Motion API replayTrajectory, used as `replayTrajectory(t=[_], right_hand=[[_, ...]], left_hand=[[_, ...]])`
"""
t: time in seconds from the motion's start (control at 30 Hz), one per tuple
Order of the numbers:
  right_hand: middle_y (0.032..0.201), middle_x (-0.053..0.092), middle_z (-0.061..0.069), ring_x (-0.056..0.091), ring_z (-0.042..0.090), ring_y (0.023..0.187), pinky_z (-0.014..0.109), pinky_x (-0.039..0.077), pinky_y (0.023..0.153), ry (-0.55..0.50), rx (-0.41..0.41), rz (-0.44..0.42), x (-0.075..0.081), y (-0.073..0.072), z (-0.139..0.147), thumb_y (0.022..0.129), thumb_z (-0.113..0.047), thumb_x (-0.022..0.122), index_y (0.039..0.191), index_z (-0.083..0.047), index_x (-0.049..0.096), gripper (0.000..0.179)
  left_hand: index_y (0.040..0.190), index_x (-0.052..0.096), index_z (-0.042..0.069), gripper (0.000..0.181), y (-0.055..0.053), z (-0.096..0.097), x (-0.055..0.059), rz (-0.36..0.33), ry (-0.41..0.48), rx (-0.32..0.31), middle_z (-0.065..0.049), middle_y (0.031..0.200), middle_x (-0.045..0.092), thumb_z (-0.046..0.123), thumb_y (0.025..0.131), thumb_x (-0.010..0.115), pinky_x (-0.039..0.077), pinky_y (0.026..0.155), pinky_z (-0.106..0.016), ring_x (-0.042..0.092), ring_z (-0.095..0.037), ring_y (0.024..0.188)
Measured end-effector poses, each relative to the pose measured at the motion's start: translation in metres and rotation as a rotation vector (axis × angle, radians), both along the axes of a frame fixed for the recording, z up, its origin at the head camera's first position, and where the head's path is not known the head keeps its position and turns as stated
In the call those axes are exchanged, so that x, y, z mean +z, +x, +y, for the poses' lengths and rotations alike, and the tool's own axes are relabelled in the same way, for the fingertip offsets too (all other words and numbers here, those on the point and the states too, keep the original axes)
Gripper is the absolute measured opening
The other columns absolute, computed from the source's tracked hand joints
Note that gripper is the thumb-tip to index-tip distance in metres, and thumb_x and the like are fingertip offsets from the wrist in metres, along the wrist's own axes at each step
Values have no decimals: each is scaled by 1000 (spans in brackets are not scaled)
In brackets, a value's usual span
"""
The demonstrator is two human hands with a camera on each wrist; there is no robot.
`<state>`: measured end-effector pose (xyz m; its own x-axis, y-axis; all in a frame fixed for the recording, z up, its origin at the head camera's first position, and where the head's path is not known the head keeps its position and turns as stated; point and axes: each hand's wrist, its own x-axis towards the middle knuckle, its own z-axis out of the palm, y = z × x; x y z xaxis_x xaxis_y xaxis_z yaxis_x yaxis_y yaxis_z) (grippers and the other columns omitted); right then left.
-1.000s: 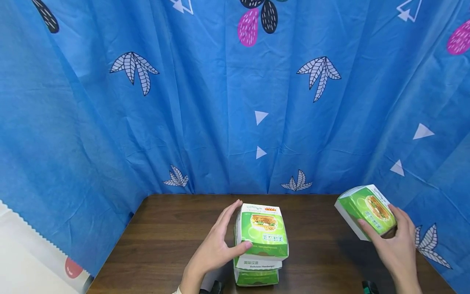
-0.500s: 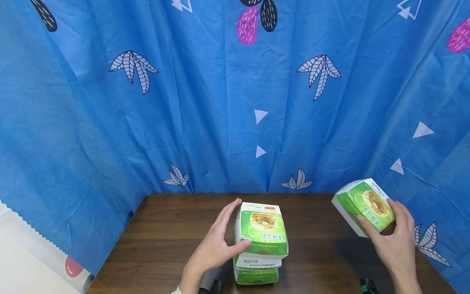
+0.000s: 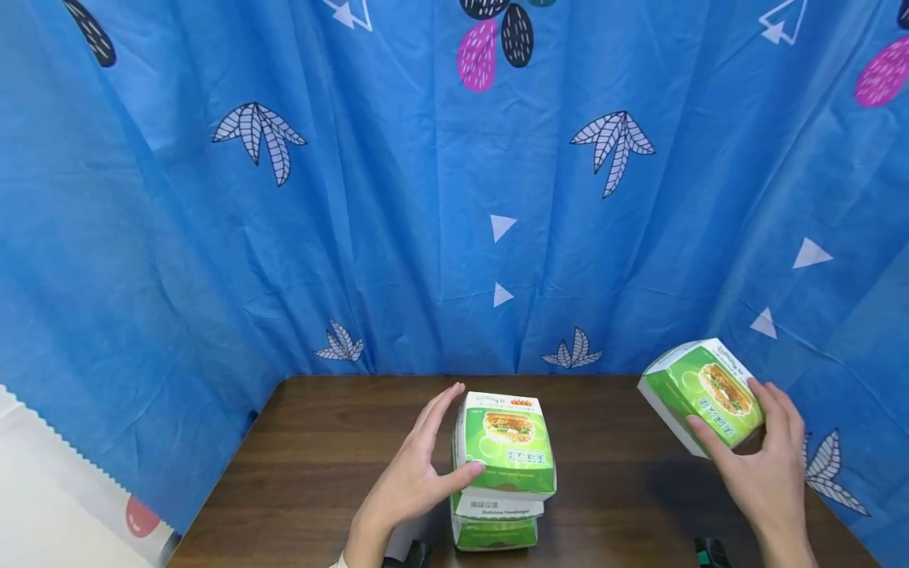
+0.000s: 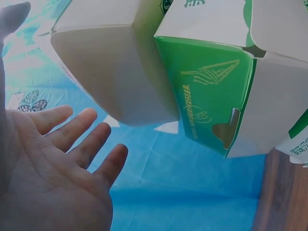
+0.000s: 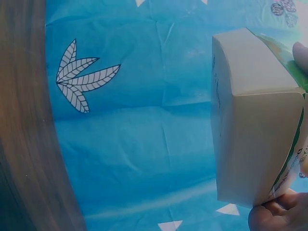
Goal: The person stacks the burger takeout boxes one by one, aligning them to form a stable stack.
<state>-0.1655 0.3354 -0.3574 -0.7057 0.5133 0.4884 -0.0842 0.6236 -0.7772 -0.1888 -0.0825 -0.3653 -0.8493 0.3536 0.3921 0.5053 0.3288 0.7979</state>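
Green and white hamburger boxes stand in a stack at the front middle of the table, the top box (image 3: 507, 442) showing a printed burger. My left hand (image 3: 419, 473) is at the stack's left side, thumb and fingers spread. In the left wrist view the fingers of my left hand (image 4: 72, 159) look straight and apart from the boxes. At the right, my right hand (image 3: 770, 465) grips another hamburger box (image 3: 703, 394) between thumb and fingers, raised above the table and tilted. Its pale side fills the right of the right wrist view, where only parts of the hand show.
The brown wooden table (image 3: 334, 442) runs back to a blue patterned curtain (image 3: 398, 237), which also hangs along both sides. A white cloth (image 3: 64, 505) lies at the lower left. A dark strap-like object (image 3: 710, 552) shows near the right wrist.
The box in my right hand has risen slightly and shifted a little to the left. My left hand and the stack look nearly still.
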Motion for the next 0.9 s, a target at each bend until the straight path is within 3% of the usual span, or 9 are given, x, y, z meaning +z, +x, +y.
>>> replayTrajectory(t=[0.13, 0.3, 0.4, 0.53, 0.63, 0.7, 0.9], right_hand=[[169, 20, 7, 19, 33, 153, 36, 19, 120, 13, 0, 26, 3, 0, -2, 81, -22, 85, 161, -19, 36, 94], [168, 22, 8, 20, 33, 153, 52, 20, 122, 27, 8, 48, 8, 2, -6, 80, -20, 86, 161, -19, 37, 94], [168, 22, 9, 19, 33, 153, 53, 19, 123, 34, 9, 43, 9, 4, -8, 80, -20, 86, 161, -18, 37, 94], [168, 23, 6, 20, 31, 154, 28, 20, 119, 45, 8, 26, 9, 5, -11, 80, -20, 86, 161, -20, 37, 94], [168, 23, 4, 21, 30, 153, 12, 17, 109, 50, 9, 19, 9, 5, -13, 80, -19, 86, 161, -22, 37, 95], [168, 23, 5, 21, 29, 153, 18, 19, 113, 56, 14, 26, 10, 6, -13, 80, -19, 87, 161, -21, 37, 95], [167, 26, 4, 23, 28, 152, 12, 21, 109, 76, 41, 62, 13, 7, -19, 79, -17, 87, 160, -21, 40, 94]], left_hand=[[161, 25, 43, 91, 0, 0, 0, 12, 3, 2, 11, 168, 27, 43, 88, 79, 30, 116, -65, 26, -19, 155], [159, 24, 48, 91, -1, 0, 0, -11, 4, 10, 16, 166, 26, 43, 87, 79, 30, 117, -64, 26, -17, 154], [160, 25, 46, 91, 0, 0, -1, -10, -5, 13, 16, 166, 26, 44, 87, 79, 31, 117, -64, 26, -17, 154], [162, 27, 39, 92, 0, -1, -1, -13, -12, 16, 16, 166, 26, 44, 87, 79, 31, 117, -64, 26, -16, 154], [161, 27, 43, 91, 0, -1, -1, -28, -10, 21, 17, 166, 26, 44, 87, 79, 30, 117, -64, 26, -15, 154], [160, 26, 47, 91, -1, 0, 0, -30, -12, 20, 18, 166, 26, 45, 87, 79, 30, 117, -64, 25, -14, 154], [160, 25, 48, 90, -2, 0, -1, -21, -8, 4, 14, 167, 27, 45, 88, 79, 30, 117, -64, 26, -15, 154]])
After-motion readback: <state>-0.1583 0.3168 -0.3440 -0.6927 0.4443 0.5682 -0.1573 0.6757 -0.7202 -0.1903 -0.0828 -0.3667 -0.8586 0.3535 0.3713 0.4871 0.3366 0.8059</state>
